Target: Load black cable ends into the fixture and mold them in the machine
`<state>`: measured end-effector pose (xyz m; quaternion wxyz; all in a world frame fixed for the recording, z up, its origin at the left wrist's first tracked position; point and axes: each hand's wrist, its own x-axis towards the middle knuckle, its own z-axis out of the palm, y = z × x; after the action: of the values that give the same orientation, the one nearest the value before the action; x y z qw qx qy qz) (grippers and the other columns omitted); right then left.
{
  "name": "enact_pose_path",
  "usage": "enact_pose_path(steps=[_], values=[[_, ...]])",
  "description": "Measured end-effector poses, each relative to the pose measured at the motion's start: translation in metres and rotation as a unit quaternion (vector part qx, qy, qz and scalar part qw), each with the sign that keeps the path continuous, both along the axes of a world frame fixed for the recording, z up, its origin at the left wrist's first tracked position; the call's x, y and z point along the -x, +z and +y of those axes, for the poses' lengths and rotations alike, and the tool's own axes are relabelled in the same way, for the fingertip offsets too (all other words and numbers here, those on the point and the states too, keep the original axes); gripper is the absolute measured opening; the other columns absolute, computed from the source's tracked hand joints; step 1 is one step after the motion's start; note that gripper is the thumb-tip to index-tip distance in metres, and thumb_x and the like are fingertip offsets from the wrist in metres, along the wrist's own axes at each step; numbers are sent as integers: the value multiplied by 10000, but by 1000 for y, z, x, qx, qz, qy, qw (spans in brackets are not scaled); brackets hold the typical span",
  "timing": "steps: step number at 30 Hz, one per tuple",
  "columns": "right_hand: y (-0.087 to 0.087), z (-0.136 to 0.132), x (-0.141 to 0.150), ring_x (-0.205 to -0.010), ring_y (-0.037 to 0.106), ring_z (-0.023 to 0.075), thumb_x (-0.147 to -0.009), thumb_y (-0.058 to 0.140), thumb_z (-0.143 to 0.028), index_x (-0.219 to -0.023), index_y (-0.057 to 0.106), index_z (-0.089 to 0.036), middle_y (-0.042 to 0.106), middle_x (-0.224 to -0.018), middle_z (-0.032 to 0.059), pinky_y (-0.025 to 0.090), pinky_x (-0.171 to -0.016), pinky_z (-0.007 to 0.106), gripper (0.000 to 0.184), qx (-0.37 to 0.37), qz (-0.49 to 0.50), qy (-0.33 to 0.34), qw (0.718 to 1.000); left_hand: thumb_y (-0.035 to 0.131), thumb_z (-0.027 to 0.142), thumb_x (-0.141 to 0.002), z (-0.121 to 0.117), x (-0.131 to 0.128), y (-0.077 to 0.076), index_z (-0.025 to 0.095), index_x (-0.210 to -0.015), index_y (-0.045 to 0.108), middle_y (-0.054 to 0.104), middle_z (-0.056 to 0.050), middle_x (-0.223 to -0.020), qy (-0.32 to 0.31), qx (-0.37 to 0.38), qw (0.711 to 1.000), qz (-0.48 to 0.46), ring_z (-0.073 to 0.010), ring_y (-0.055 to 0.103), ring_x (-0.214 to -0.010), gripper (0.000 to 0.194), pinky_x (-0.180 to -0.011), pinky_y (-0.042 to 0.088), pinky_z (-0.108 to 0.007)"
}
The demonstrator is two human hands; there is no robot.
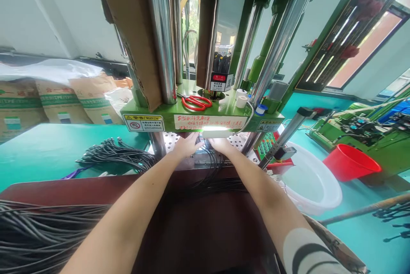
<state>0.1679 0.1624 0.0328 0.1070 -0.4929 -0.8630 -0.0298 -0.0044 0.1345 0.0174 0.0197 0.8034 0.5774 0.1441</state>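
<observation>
Both my arms reach under the green press head (153, 111) into its lit lower space. My left hand (186, 145) is at the left of the mould (200, 154), its fingers stretched forward and its thumb apart. To the right of it, my right hand (221, 144) is close to the black cables (212, 160), its fingers mostly hidden behind the glowing lamp (216, 133). From the mould, the cables run between my hands and down over the dark red table edge. Whether my right hand grips any of them cannot be made out.
Red-handled scissors (197, 103) lie on the press head. Bundled cables (117, 154) lie at left, more cables (48, 231) at front left. Steel columns (162, 30) flank the press. At right stand a button panel (266, 145), a white tub (331, 184) and a red bucket (350, 163).
</observation>
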Motion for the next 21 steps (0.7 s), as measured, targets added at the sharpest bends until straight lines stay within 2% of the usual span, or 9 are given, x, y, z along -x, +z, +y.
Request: enact_pose_path(steps=[3, 5, 8, 12, 16, 21], values=[[-2, -6, -7, -1002, 537, 234, -878, 339, -244, -983, 645, -164, 635, -1037, 102, 370, -895, 348, 333, -9, -5, -40, 999, 353, 481, -840, -20, -4, 2, 141, -1142, 523, 463, -157, -1297, 30, -50, 998, 2, -283, 423, -1188, 486, -962, 326, -408], [-2, -10, -8, -1040, 517, 248, -862, 362, -262, -979, 651, -167, 629, -1054, 107, 369, -898, 352, 326, -8, -12, -52, 999, 364, 461, -845, -40, -7, 5, 142, -1127, 538, 466, -150, -1299, 17, -90, 996, -3, -285, 389, -1215, 460, -977, 313, -422], [-1, -12, -3, -1066, 501, 258, -849, 372, -264, -1015, 636, -149, 620, -1076, 122, 367, -905, 359, 332, 2, -18, -67, 998, 392, 442, -844, -82, -12, 13, 167, -1138, 531, 504, -118, -1263, -37, -121, 992, -21, -267, 349, -1246, 426, -992, 303, -433], [-1, -11, 7, -1049, 512, 262, -836, 369, -205, -1020, 621, -106, 612, -1084, 153, 378, -892, 357, 327, 22, -19, -94, 995, 399, 406, -851, -144, -9, 18, 195, -1147, 529, 528, -86, -1238, -73, -113, 990, -48, -253, 359, -1239, 386, -989, 313, -441], [-5, -8, 11, -1052, 512, 270, -834, 369, -170, -1023, 610, -88, 599, -1097, 166, 391, -876, 359, 317, 39, -5, -108, 993, 436, 367, -840, -190, 4, 9, 216, -1174, 512, 517, -69, -1258, -74, -120, 988, -57, -245, 361, -1243, 375, -978, 330, -434], [-3, -7, 12, -1011, 537, 245, -858, 425, -173, -985, 606, -92, 601, -1054, 139, 405, -878, 398, 236, 60, 38, -113, 991, 505, 336, -803, -230, 13, -13, 214, -1173, 507, 512, -66, -1264, -48, -169, 983, -57, -252, 343, -1255, 389, -982, 326, -420]])
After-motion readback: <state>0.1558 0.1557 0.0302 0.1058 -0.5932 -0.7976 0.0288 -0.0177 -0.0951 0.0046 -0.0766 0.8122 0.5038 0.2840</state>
